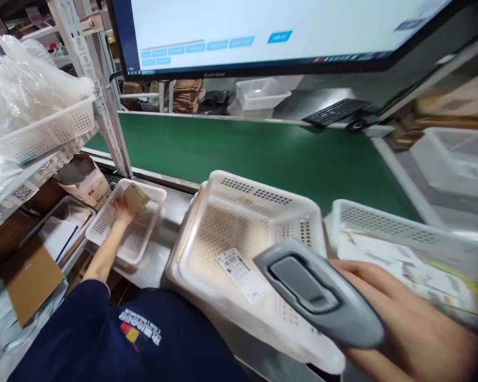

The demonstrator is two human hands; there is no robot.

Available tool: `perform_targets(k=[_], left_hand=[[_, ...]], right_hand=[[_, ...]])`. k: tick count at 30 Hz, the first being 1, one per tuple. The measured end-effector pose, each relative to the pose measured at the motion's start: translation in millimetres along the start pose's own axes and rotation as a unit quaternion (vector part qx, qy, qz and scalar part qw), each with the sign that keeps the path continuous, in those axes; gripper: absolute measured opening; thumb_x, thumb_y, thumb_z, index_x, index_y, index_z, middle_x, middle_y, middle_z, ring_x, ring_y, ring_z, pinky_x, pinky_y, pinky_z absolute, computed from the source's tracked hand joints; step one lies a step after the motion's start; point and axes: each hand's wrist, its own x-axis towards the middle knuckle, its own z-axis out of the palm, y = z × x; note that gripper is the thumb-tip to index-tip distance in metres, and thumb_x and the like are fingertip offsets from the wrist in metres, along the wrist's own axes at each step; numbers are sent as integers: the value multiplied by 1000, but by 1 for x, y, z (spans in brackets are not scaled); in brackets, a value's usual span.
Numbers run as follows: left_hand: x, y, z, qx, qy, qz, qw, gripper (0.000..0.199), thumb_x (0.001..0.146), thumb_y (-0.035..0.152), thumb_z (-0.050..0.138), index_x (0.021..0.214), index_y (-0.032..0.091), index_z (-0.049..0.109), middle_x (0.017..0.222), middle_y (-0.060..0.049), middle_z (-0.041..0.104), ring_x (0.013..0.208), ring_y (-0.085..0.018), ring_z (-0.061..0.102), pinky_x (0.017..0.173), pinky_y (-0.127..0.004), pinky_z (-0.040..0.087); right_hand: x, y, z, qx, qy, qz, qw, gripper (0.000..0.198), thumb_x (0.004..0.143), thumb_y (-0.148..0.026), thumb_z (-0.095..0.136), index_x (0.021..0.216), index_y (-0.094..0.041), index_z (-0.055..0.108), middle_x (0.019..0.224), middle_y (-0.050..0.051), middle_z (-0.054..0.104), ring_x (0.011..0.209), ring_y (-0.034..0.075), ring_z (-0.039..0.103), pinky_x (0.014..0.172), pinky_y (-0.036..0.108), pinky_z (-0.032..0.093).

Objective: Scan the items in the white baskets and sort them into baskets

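Observation:
My right hand (386, 313) is wrapped round a grey barcode scanner (366, 313), close to the camera and blurred. The scanner hangs over a large white plastic basket (258, 193), in which a white printed label (239, 270) with a barcode lies. Off to the left, my left hand (123, 208) grips a small flat brown packet (136, 198) above a smaller white basket (133, 257). Its fingers are partly hidden by the packet.
A green conveyor belt (239, 140) runs behind the baskets, below a large monitor (263, 32). To the right stands another white basket (382, 217) with papers or packets inside. At left, a shelf post (107, 106) rises beside a basket of clear plastic bags (32, 79).

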Motion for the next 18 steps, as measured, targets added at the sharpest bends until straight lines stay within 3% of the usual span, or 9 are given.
perform_targets(k=[2, 4, 7, 9, 12, 14, 16, 18], left_hand=[[-2, 16, -17, 26, 50, 81, 995, 109, 73, 32, 93, 165, 2, 42, 176, -39, 29, 166, -56, 26, 137, -73, 16], [-10, 34, -40, 43, 99, 195, 975, 104, 76, 38, 92, 163, 6, 47, 179, -36, 28, 168, -54, 24, 138, -72, 11], [-28, 65, -75, 40, 152, 348, 924, 88, 84, 48, 87, 159, 14, 55, 180, -31, 32, 168, -53, 26, 137, -74, 7], [-46, 88, -96, 41, 190, 424, 885, 81, 87, 48, 85, 156, 19, 57, 179, -28, 37, 167, -51, 30, 137, -75, 7], [-78, 123, -118, 38, 244, 516, 820, 83, 85, 43, 89, 158, 23, 56, 178, -26, 40, 166, -47, 36, 139, -71, 10], [-101, 147, -123, 22, 256, 552, 793, 88, 82, 43, 91, 160, 22, 54, 178, -26, 40, 166, -46, 37, 140, -68, 13], [-118, 170, -117, 4, 238, 565, 790, 95, 79, 49, 91, 162, 21, 54, 178, -27, 38, 166, -47, 36, 140, -67, 15], [-127, 196, -96, -2, 196, 570, 798, 102, 77, 53, 89, 165, 16, 53, 180, -29, 34, 167, -49, 34, 139, -68, 18]], right_hand=[[28, -21, -12, -12, 9, -28, 1000, 74, 89, -14, 56, 161, -33, 52, 136, 14, 64, 99, 32, 76, 70, 43, 61], [60, -45, -20, -51, 4, -37, 998, 76, 88, -17, 62, 162, -29, 51, 134, 13, 65, 93, 31, 76, 66, 41, 59], [94, -75, -36, -124, -67, -12, 990, 79, 86, -17, 69, 163, -23, 52, 137, 14, 66, 92, 31, 77, 63, 37, 55], [99, -85, -51, -158, -105, 20, 982, 79, 88, -16, 70, 165, -21, 51, 140, 14, 65, 93, 31, 78, 64, 36, 53], [78, -83, -75, -179, -103, 73, 976, 82, 88, -14, 68, 167, -20, 48, 138, 15, 66, 98, 31, 78, 68, 36, 54], [50, -69, -88, -170, -92, 107, 975, 84, 87, -12, 66, 168, -18, 48, 138, 16, 65, 102, 32, 78, 72, 37, 56], [19, -45, -101, -132, -61, 130, 981, 81, 85, -10, 64, 165, -18, 51, 138, 16, 65, 106, 32, 77, 79, 38, 59], [-8, -9, -119, -103, 13, 147, 984, 72, 85, -10, 63, 156, -19, 59, 137, 14, 66, 107, 29, 77, 85, 36, 60]])
